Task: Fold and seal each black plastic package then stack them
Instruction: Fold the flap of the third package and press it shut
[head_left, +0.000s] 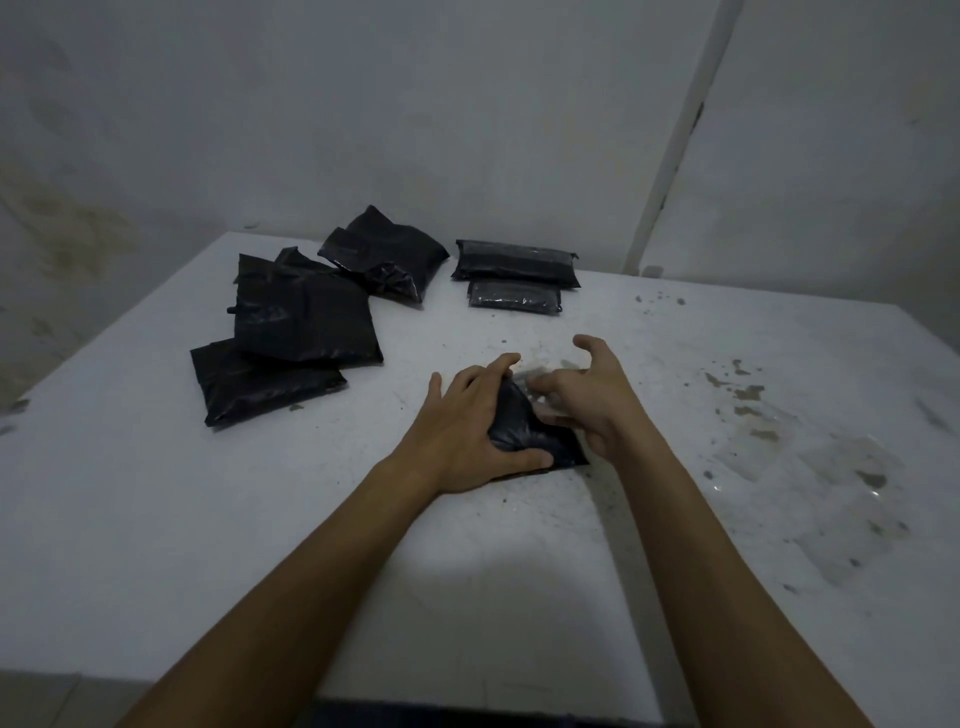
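A small black plastic package (524, 431) lies on the white table (363, 519) in front of me. My left hand (467, 421) grips its left side, thumb curled under the near edge and fingers over the top. My right hand (587, 400) pinches a clear shiny strip at the package's far end, thumb raised. Several unfolded black packages (301, 322) lie in a loose pile at the back left. Two flat sealed packages (514, 265) lie stacked at the back centre, the smaller one (514, 297) in front.
A grey wall stands right behind the table. A white pipe (675, 145) runs up the wall at the right. Clear film scraps (810, 467) and dark stains lie on the table's right side.
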